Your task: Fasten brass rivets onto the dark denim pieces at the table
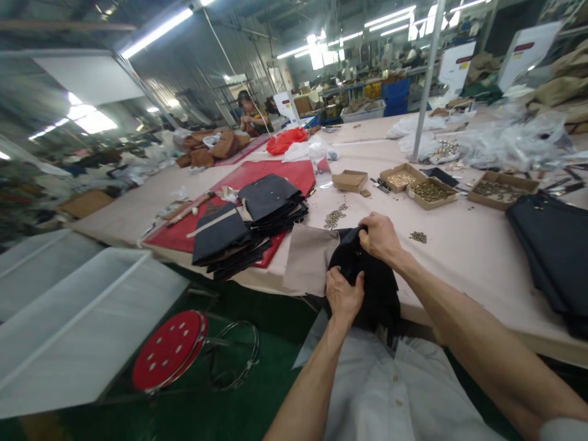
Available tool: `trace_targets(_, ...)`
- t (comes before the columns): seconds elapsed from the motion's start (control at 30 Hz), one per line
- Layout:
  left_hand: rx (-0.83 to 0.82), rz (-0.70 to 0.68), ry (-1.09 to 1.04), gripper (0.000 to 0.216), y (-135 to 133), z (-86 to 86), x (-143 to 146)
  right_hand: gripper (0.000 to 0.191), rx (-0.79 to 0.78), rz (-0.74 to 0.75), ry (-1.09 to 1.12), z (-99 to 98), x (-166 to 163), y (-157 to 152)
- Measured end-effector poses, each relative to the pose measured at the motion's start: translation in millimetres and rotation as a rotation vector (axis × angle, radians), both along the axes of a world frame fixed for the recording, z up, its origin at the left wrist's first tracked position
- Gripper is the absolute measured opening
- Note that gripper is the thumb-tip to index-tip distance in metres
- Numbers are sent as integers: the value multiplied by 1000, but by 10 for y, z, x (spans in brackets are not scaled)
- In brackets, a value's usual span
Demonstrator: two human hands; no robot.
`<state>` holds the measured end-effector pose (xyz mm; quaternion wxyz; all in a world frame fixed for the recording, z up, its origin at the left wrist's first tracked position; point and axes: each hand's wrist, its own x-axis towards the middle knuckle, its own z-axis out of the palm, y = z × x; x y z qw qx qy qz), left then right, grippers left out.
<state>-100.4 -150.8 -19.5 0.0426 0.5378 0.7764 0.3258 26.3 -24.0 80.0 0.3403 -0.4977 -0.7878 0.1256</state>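
Observation:
Both my hands grip one black fabric piece [374, 288] at the near edge of the pink table [459, 245]. My left hand [343, 296] is closed on its lower left part. My right hand [380, 237] is closed on its top edge. A beige fabric piece [309, 257] lies just left of it, hanging over the table edge. Small brass metal fittings [334, 217] lie scattered on the table just beyond my hands.
Stacks of dark fabric pieces [250, 223] rest on a red mat [275, 174] to the left. Cardboard boxes of brass fittings [429, 191] stand farther back. More dark fabric [554, 245] lies at right. A red stool [169, 349] and white bins [78, 318] stand below left. A person [252, 116] works far off.

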Motion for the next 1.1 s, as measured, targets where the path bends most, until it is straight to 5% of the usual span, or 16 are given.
trace_targets(0.17,-79,20,-211,52,65,73,-155,31,6,21,24,201,-173,-47)
trace_targets(0.37,58,66,-502,27,67,315,-585,31,-14,48,179,267,-104,52)
trace_targets(0.57,170,-84,-924,26,-22,1071,-1179,28,11,69,347,548,8,-21)
trace_targets(0.77,155,-340,-1193,32,-297,1787,-1750,22,122,221,472,1015,-16,-445)
trace_targets(1.1,208,-400,-1313,34,-479,1801,-1994,21,283,368,516,1310,-165,-891)
